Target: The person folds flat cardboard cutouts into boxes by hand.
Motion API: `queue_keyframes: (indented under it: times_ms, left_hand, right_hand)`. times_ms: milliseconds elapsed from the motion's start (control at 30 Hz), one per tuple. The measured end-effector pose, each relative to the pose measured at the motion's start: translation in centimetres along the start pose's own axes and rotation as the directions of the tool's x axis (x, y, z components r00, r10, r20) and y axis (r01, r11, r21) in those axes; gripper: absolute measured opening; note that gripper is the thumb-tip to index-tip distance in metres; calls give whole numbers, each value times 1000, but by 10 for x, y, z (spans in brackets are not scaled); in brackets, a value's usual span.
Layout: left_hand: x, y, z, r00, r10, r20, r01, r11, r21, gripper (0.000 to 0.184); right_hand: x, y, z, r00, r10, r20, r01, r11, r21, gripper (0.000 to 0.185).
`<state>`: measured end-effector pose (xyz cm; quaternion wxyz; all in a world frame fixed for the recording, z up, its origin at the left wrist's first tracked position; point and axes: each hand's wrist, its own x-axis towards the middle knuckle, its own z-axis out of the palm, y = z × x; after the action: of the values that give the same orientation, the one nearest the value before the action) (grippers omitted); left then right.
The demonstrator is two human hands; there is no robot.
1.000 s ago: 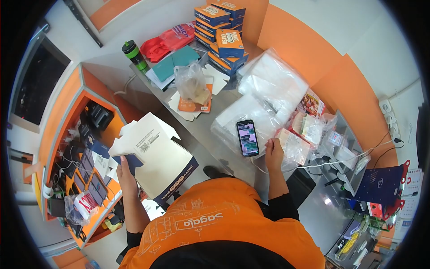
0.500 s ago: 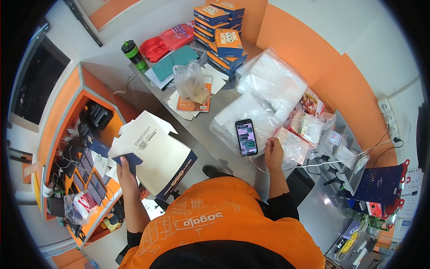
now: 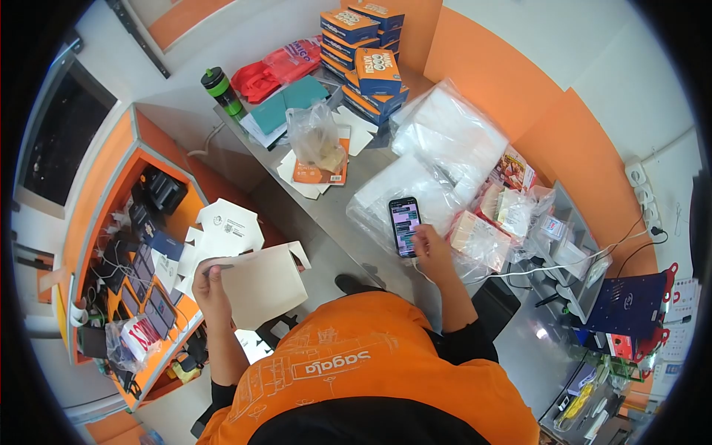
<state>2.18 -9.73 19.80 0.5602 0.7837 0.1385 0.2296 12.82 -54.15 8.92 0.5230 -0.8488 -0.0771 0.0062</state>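
My left hand (image 3: pixel 211 288) grips the edge of a cardboard box blank (image 3: pixel 265 285), with its thumb on top. The blank's pale inner face shows, and a flap with printed text stands up behind it. My right hand (image 3: pixel 432 251) is over the right edge of a black phone (image 3: pixel 405 227), its fingers bent near the lit chat screen; whether they touch it cannot be made out. Beneath the phone lie clear plastic packs of white sheets (image 3: pixel 408 191).
Stacked orange and blue boxes (image 3: pixel 377 70), a red bag (image 3: pixel 285 67) and a green bottle (image 3: pixel 221 90) stand at the back. A plastic bag (image 3: pixel 317 137) lies on the metal table (image 3: pixel 363 178). A white cable (image 3: pixel 549 271) crosses at the right.
The box blank has been tilted and opened out, so its inner face now shows and its printed blue side is hidden. My right hand has moved left onto the phone's edge.
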Motion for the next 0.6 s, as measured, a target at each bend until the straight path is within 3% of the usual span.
queue_keyframes:
  times_ms: [67, 167, 233, 333, 367, 500, 533, 600]
  left_hand:
    - [-2, 12, 4, 998, 31, 61, -32, 999, 25, 28]
    - [-5, 17, 10, 990, 5, 138, -1, 999, -33, 28]
    - [-10, 8, 14, 987, -7, 160, 19, 997, -71, 28]
    - [-18, 26, 31, 985, -111, 134, 143, 955, -261, 27]
    - [-20, 20, 31, 980, -136, 149, 172, 949, -266, 37]
    - [-21, 14, 34, 974, -123, 190, 211, 800, -562, 61]
    - [-21, 10, 30, 964, -199, 175, 260, 835, -485, 61]
    - [-22, 15, 25, 929, -348, 123, 369, 871, -325, 61]
  right_hand:
    - [0, -13, 13, 978, -10, 207, -16, 992, 124, 40]
    - [-3, -74, 40, 865, -75, 495, -55, 968, 244, 69]
    - [-6, -117, 58, 838, -262, 479, 80, 927, 366, 75]
    - [0, -151, 85, 790, -431, 435, 161, 832, 532, 65]
    - [3, -154, 90, 789, -397, 468, 132, 854, 503, 61]
    - [24, -173, 100, 789, -215, 575, -21, 927, 375, 47]
    - [28, -179, 102, 787, -157, 597, -69, 938, 338, 44]
    - [31, -187, 121, 855, -359, 374, 163, 870, 465, 42]
